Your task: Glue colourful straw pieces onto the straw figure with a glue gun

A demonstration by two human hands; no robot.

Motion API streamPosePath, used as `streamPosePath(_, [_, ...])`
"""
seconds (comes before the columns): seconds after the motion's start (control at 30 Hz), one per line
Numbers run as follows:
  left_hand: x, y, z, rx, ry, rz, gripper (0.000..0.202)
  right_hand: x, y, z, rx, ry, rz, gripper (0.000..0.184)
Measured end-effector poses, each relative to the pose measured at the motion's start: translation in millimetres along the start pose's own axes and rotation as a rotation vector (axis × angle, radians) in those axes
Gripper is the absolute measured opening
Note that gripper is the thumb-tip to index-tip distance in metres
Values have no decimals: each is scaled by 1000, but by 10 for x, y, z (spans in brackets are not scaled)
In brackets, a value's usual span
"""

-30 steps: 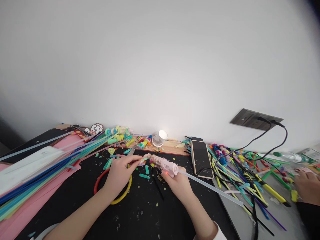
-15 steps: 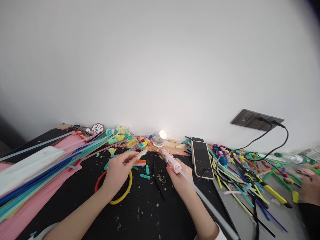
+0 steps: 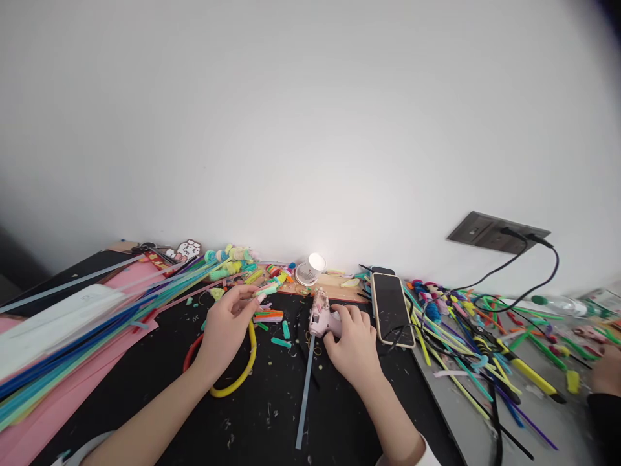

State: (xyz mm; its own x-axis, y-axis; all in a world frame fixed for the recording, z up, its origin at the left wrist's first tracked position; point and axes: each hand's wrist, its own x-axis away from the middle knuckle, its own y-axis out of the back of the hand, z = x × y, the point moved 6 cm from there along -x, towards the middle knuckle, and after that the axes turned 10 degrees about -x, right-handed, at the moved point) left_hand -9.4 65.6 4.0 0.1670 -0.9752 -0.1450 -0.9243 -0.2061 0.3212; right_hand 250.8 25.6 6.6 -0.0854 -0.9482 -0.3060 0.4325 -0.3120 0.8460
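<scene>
My left hand (image 3: pixel 228 327) is closed in a pinch on a short pale-green and white fuzzy pipe cleaner piece (image 3: pixel 266 290). My right hand (image 3: pixel 356 340) has its fingers around the handle of a pink hot glue gun (image 3: pixel 321 318), which lies on its side low over the black mat. A long translucent glue stick (image 3: pixel 305 395) sticks out of its back toward me. Beneath my left wrist is a red and yellow ring (image 3: pixel 231 390), partly hidden by the forearm. Orange and pink pipe cleaner pieces (image 3: pixel 268 316) and teal ones (image 3: pixel 281 342) lie between the hands.
A paper cup (image 3: pixel 310 269) stands by the wall on a wooden board (image 3: pixel 339 289). Right of my hand lies a phone (image 3: pixel 392 309), then cables, yellow-handled pliers (image 3: pixel 528 377) and many pipe cleaners. Bundled pipe cleaners (image 3: pixel 92 353) cover the left. Another person's hand (image 3: pixel 606 370) is at far right.
My right hand has turned the glue gun, so its glue stick now points toward me instead of lower right. My left hand has shifted slightly left with the pipe cleaner piece.
</scene>
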Motion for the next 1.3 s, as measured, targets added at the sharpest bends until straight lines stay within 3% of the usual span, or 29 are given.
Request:
streamPosePath(0.13, [20, -21, 5, -10, -14, 13, 28, 48, 81, 228, -213, 224, -125, 18])
streamPosePath(0.23, [34, -60, 15, -26, -29, 44, 27, 137, -24, 475, -328, 407, -14, 14])
streamPosePath(0.3, [39, -82, 22, -28, -38, 56, 28, 190, -136, 593, -306, 451, 78, 19])
streamPosePath(0.5, [43, -118, 15, -39, -61, 76, 28, 223, -300, 683, -188, 446, 160, 18])
streamPosePath(0.73, [39, -112, 32, -39, -64, 95, 27, 166, -230, 546, -299, 355, 88, 19])
streamPosePath(0.9, [26, -51, 26, -4, -25, 18, 30, 168, -198, 510, -332, 364, 46, 22])
streamPosePath(1.13, [-19, 95, -53, -12, -13, -85, 39, 184, -213, 579, -341, 393, 132, 13])
streamPosePath(1.3, [-133, 242, -10, -72, -38, -141, 32, 189, -155, 579, -344, 361, 118, 16])
